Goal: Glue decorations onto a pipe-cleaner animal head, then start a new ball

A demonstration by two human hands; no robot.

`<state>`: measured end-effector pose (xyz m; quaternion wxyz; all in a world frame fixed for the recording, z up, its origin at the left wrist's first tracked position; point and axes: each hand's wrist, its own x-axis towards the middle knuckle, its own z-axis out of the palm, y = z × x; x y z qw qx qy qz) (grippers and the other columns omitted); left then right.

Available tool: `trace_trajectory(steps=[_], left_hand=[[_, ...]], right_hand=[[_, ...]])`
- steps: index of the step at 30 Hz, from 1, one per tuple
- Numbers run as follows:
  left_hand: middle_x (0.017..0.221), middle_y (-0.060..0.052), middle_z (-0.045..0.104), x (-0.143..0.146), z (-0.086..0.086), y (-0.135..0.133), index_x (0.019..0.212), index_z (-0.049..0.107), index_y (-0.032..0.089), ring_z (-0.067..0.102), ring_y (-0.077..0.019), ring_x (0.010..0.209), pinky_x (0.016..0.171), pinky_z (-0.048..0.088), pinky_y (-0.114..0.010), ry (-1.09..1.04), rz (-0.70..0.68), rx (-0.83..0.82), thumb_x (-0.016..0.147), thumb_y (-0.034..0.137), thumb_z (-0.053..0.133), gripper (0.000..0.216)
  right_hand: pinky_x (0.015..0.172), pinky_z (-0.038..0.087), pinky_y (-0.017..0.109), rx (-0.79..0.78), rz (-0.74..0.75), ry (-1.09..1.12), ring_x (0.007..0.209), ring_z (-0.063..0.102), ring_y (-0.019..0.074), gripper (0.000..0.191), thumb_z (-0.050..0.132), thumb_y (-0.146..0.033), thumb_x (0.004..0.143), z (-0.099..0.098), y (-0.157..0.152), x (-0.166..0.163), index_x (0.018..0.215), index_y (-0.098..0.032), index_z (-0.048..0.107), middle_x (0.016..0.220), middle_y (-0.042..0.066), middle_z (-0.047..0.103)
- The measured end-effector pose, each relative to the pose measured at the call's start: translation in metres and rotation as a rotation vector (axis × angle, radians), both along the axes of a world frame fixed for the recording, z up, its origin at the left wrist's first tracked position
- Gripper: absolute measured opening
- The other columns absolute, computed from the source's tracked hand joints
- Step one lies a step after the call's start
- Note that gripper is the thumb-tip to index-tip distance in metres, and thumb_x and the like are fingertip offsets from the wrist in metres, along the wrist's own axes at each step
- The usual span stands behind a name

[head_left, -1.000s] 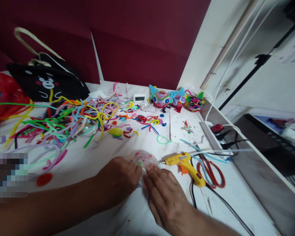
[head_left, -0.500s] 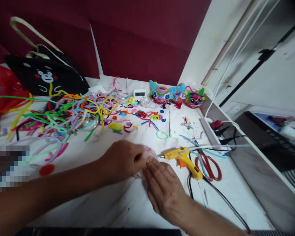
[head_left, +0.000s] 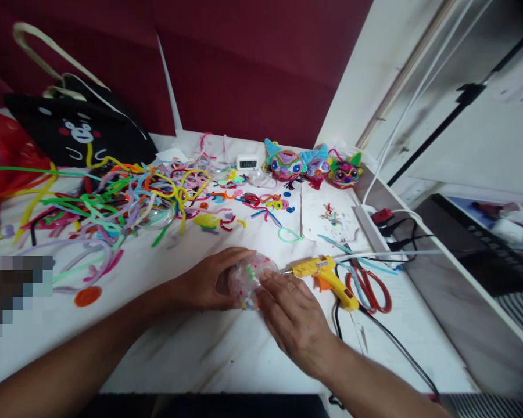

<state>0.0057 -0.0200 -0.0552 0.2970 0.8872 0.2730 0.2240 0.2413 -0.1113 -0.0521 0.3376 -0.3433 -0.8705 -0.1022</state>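
A clear plastic ball (head_left: 248,278) with small coloured bits inside rests on the white table (head_left: 192,348). My left hand (head_left: 209,281) cups its left side, fingers curled round it. My right hand (head_left: 292,319) holds its right side, fingertips pressed on the ball. A yellow hot glue gun (head_left: 326,277) lies just right of the ball, nozzle pointing at it. Red-handled scissors (head_left: 370,290) lie beside the glue gun.
A heap of coloured pipe cleaners (head_left: 104,203) covers the table's left. A black bear-face bag (head_left: 78,136) stands behind it. Three pipe-cleaner animal heads (head_left: 314,168), a small clock (head_left: 247,163) and a power strip (head_left: 375,232) line the back and right edge.
My left hand has opened round the ball from on top to its side, so the ball shows more. The view has shifted slightly; both hands stay on the ball.
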Motion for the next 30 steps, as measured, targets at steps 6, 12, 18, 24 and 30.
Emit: trace_trajectory(steps=[6,12,18,24,30], left_hand=[[0.136,-0.013,0.052,0.0,-0.007,-0.007,0.146,0.037,0.02,0.053,-0.0287,0.126,0.107,0.047,-0.045,-0.058,0.097,0.088,0.068,0.035,0.081,0.09],[0.128,-0.013,0.048,0.012,-0.021,-0.017,0.142,0.041,0.019,0.051,-0.0288,0.121,0.105,0.049,-0.047,-0.128,0.278,0.144,0.061,0.024,0.079,0.09],[0.132,-0.015,0.045,0.017,-0.03,-0.02,0.133,0.044,0.02,0.051,-0.0315,0.123,0.103,0.051,-0.049,-0.158,0.336,0.205,0.06,0.02,0.077,0.079],[0.128,-0.015,0.055,0.017,-0.029,-0.02,0.13,0.043,0.018,0.054,-0.0319,0.121,0.106,0.048,-0.052,-0.123,0.377,0.23,0.063,0.019,0.075,0.074],[0.13,-0.014,0.054,0.016,-0.023,-0.02,0.134,0.045,0.019,0.052,-0.0303,0.123,0.107,0.047,-0.049,-0.094,0.356,0.166,0.064,0.023,0.079,0.078]], right_hand=[[0.105,0.047,0.047,-0.022,0.005,-0.003,0.123,0.063,0.0267,0.026,0.055,-0.005,0.093,0.007,0.003,-0.001,0.117,-0.006,0.066,0.122,0.018,0.072],[0.095,0.051,0.045,-0.119,-0.062,0.053,0.115,0.064,0.0277,0.027,0.055,-0.02,0.098,0.02,0.008,-0.014,0.121,-0.008,0.062,0.118,0.018,0.071],[0.075,0.051,0.043,-0.064,-0.227,-0.018,0.089,0.061,0.0269,0.024,0.058,-0.032,0.097,0.023,0.016,-0.034,0.106,-0.012,0.068,0.097,0.013,0.07],[0.077,0.055,0.039,-0.048,-0.216,0.009,0.087,0.063,0.0245,0.018,0.055,-0.023,0.099,0.025,0.02,-0.042,0.099,-0.012,0.069,0.095,0.013,0.071],[0.078,0.058,0.039,0.0,-0.215,-0.019,0.092,0.067,0.027,0.016,0.055,-0.012,0.096,0.025,0.017,-0.04,0.097,-0.008,0.071,0.1,0.017,0.074]])
